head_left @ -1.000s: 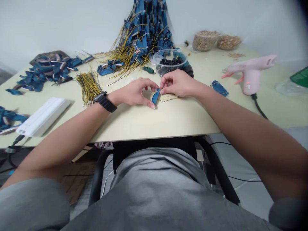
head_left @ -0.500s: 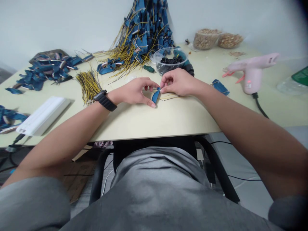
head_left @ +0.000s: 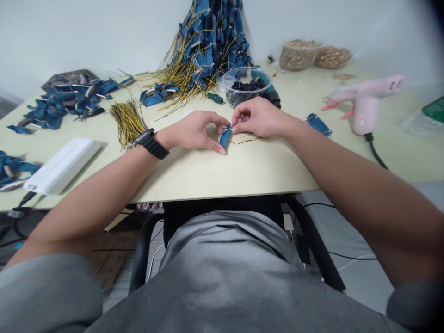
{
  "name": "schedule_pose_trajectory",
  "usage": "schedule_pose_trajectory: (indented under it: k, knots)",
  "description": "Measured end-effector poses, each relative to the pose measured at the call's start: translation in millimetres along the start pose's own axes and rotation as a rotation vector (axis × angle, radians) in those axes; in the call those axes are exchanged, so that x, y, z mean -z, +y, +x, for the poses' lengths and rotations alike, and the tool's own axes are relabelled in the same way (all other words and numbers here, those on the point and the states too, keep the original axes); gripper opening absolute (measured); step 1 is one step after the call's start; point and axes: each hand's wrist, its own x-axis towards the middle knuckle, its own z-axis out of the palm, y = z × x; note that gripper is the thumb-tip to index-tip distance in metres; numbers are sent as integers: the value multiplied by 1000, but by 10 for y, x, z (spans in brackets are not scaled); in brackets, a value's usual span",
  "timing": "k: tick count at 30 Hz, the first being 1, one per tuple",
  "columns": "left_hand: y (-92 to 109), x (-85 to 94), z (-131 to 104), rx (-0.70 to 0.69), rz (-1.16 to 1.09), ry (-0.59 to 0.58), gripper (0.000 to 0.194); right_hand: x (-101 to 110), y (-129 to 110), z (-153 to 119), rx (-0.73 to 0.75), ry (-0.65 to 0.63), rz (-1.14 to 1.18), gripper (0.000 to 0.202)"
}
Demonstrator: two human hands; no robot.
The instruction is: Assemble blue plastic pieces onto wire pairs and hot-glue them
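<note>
Between the thumb and fingers of my left hand [head_left: 196, 132] is a small blue curved piece [head_left: 225, 137], tilted just above the table or resting on it; I cannot tell which. My right hand [head_left: 255, 119] pinches at the upper end of that piece, where a small pale part and thin wires meet. Thin yellow and black wires [head_left: 248, 138] run out to the right beneath the right hand. What exactly the right fingertips grip is too small to make out. A bundle of yellow and black wires [head_left: 127, 122] lies left of my left hand.
Behind my hands stands a clear tub [head_left: 247, 88] of small black parts, near a green-handled tool [head_left: 215, 98]. A large heap of wired blue pieces [head_left: 208, 51] rises at the back. At right are a pink glue gun [head_left: 366, 101] and a blue piece [head_left: 318, 125]; a white box [head_left: 64, 166] lies left.
Both hands stay almost in place around the blue piece, which has barely shifted. The whole view has moved very slightly.
</note>
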Motion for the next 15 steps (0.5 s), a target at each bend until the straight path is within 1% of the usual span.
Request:
schedule_pose_trajectory:
  k: [7, 15]
  knots:
    - [-15, -1, 10, 3, 13, 7, 98, -4, -36, -10, -13, 3, 23, 19]
    - [-25, 10, 16, 0, 35, -11, 101, -5, -87, -23, -27, 1, 62, 22]
